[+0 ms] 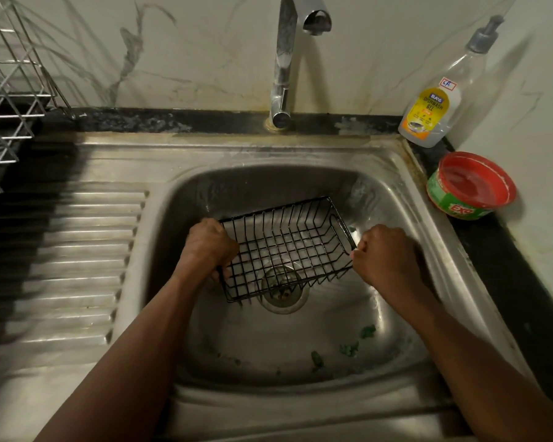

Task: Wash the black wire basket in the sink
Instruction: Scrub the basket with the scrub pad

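A black wire basket (284,247) is held over the drain of the steel sink (393,199), tilted with its open side up. My left hand (209,247) grips its left end, fingers curled round the rim wires. My right hand (383,256) is closed on the right end of the basket. The tap (283,59) stands behind the basin, and no water runs from its spout. The drain strainer (284,291) shows through the basket's wires.
A dishwash gel bottle (438,100) and a red-lidded green soap tub (473,186) stand on the black counter at right. The ribbed drainboard (77,256) lies left, with a metal dish rack (7,90) at far left. Green scraps (348,349) lie in the basin.
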Demonstrator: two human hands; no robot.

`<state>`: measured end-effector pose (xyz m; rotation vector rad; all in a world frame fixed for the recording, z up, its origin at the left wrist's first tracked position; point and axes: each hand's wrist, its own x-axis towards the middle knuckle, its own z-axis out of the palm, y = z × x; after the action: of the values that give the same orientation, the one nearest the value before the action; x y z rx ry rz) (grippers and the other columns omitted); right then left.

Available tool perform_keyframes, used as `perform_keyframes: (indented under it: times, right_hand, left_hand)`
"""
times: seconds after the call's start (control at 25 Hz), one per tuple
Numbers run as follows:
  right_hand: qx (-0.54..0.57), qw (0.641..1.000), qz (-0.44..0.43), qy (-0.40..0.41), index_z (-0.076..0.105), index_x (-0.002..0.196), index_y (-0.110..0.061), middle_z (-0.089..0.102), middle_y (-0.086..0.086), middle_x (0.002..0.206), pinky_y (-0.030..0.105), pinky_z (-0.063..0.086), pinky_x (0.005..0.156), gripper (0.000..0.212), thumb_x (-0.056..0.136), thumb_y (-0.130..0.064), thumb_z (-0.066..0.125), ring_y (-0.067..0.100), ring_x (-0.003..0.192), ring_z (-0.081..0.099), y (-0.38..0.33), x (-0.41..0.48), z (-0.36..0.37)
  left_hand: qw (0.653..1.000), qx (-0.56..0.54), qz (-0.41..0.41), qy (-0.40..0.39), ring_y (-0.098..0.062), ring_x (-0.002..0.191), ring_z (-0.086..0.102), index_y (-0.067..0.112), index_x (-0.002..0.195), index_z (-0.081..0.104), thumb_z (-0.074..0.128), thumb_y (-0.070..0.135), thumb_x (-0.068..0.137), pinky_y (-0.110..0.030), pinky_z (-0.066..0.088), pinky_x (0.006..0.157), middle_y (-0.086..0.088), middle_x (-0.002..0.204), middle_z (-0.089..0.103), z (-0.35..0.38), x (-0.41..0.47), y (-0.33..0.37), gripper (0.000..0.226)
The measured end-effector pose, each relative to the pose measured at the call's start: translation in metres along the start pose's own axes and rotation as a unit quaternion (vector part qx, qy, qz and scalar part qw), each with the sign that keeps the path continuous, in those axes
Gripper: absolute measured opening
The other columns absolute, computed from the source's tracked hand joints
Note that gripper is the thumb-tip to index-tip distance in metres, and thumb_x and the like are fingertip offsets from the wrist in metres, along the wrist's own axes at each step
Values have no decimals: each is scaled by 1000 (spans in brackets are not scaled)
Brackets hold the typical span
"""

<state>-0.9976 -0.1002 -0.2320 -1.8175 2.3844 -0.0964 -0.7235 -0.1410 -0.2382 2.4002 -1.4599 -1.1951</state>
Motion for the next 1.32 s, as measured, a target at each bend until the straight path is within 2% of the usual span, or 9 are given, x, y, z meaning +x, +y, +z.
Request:
perform_keyframes:
  times: [0.12,0.24,0.4,0.64,0.8,0.92,1.12,1.24,1.32]
  right_hand:
    - [36,995,-71,-59,75,90,-13,67,-2,82,19,38,65,9,88,-19,69,14,73,56,-25,-17,13]
    - [155,958,-188,-149,77,89,-13,75,0,90,19,53,77,6,88,-10,72,10,83,69,-58,-37,23]
    - [152,894,-381,-182,78,90,-12,72,0,91,14,43,72,12,94,-8,68,4,81,58,-71,-53,25]
    - [102,975,-188,-60,82,87,-18,77,3,86,31,56,80,5,87,-17,77,18,80,70,17,-5,9]
    - [116,905,-390,-120,80,88,-11,75,3,84,27,53,76,6,84,-6,78,14,75,67,-46,-48,21]
    - [98,905,-388,-144,79,92,-12,74,2,92,27,56,80,7,89,-8,74,12,84,68,-57,-52,26]
    - [34,988,-135,-65,80,88,-21,76,0,91,17,46,69,7,86,-16,76,13,76,65,7,-13,6]
    - [44,946,-293,-134,80,93,-10,75,4,93,7,41,70,9,91,-9,71,14,81,66,-30,-32,10]
    - [60,903,-380,-190,76,92,-10,70,0,90,14,50,78,7,93,-8,69,10,82,63,-72,-49,15]
  left_hand:
    - [1000,2,2,-10,-26,58,76,-1,91,59,59,1,95,-38,65,61,-16,66,75,3,2,1,4]
    - [1000,-1,-4,-20,-24,52,74,-1,92,58,61,3,96,-31,59,45,-17,67,75,3,2,2,6]
    - [1000,7,-9,-23,-21,40,69,-2,90,63,62,4,97,-24,48,32,-16,64,74,0,-1,3,9]
    - [1000,14,1,-26,-19,36,66,-1,84,62,58,3,97,-22,45,31,-15,60,73,-3,-3,4,14]
    - [1000,15,6,-16,-19,37,66,0,82,61,59,2,96,-21,45,31,-15,62,73,-3,-6,4,14]
    - [1000,11,3,-12,-17,36,65,-1,84,63,59,2,96,-20,43,30,-14,61,73,-5,-8,3,13]
    - [999,20,-8,-29,-21,43,70,-1,82,63,56,3,97,-24,52,36,-15,61,74,-6,-5,3,17]
    - [999,9,-14,-30,-20,41,69,-2,85,63,58,3,97,-24,50,34,-14,59,73,-5,-7,5,14]
    - [999,-8,-22,-30,-19,39,68,-1,92,63,58,4,98,-24,49,34,-12,59,73,-5,-8,5,9]
